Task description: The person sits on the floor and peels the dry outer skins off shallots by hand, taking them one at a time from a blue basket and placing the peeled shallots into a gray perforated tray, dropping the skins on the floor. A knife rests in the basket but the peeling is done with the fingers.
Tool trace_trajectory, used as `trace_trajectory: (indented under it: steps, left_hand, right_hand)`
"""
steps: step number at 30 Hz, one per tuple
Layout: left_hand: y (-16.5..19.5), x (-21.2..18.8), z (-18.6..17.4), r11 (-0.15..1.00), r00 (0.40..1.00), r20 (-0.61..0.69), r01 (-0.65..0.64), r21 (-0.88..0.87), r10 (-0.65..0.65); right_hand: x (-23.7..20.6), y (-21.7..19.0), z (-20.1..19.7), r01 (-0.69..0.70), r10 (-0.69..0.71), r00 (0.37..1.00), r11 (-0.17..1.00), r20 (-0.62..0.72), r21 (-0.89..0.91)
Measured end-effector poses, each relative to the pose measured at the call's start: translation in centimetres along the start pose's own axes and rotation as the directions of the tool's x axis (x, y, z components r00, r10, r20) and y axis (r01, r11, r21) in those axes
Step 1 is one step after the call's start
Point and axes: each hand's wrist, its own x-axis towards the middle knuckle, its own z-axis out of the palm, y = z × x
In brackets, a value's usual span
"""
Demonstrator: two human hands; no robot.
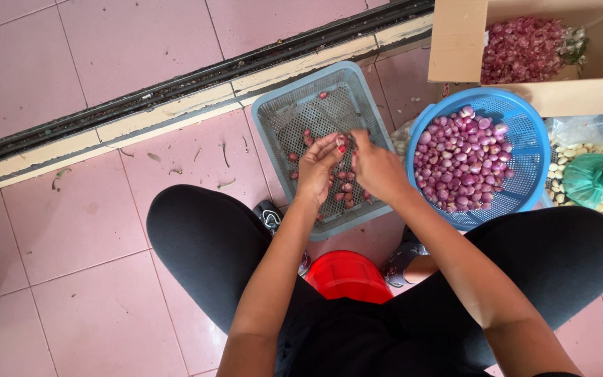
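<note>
Both hands pinch one shallot (pixel 341 142) over the grey basket (pixel 280 112).
Left hand (pixel 319 167), right hand (pixel 377 169) closed together; blue basket (pixel 533 150) of shallots beside.

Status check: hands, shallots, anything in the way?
Left hand and right hand together on one shallot over grey basket. Blue basket full of shallots at right. Nothing blocking.

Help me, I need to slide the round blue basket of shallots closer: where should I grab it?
Probably the round blue basket's rim, on the left edge facing both hands. The rim stands bare above the shallots, so the fingers can hook over it from above; the cardboard box crowds the far side.
</note>
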Motion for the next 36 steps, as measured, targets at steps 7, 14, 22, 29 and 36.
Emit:
trace_trajectory:
  steps: [7, 14, 22, 29, 36]
  left_hand:
    - [-0.2, 0.0, -0.3, 1.000, 0.999, 0.032, 0.006, -0.023, -0.005]
    - [0.1, -0.6, 0.2, 0.999, 0.997, 0.063, 0.049, 0.024, -0.051]
    - [0.0, -0.2, 0.2, 0.997, 0.998, 0.030, -0.059, 0.046, 0.058]
    - [-0.2, -0.2, 0.0, 0.982, 0.990, -0.003, -0.139, 0.127, 0.140]
    - [0.0, -0.5, -0.1, 0.979, 0.990, -0.011, -0.137, 0.149, 0.140]
  right_hand:
    - [0.0, -1.0, 0.0, 0.044, -0.046, 0.999, 0.995, -0.012, -0.089]
    - [0.0, 0.5, 0.6, 0.067, -0.071, 0.997, 0.992, -0.036, -0.103]
    - [0.1, 0.3, -0.4, -0.020, 0.020, 1.000, 0.997, 0.003, -0.070]
    - [-0.3, -0.2, 0.4, 0.024, -0.023, 1.000, 0.998, 0.005, -0.065]
    - [-0.1, 0.2, 1.3, -0.017, 0.023, 0.999, 0.991, 0.042, -0.133]
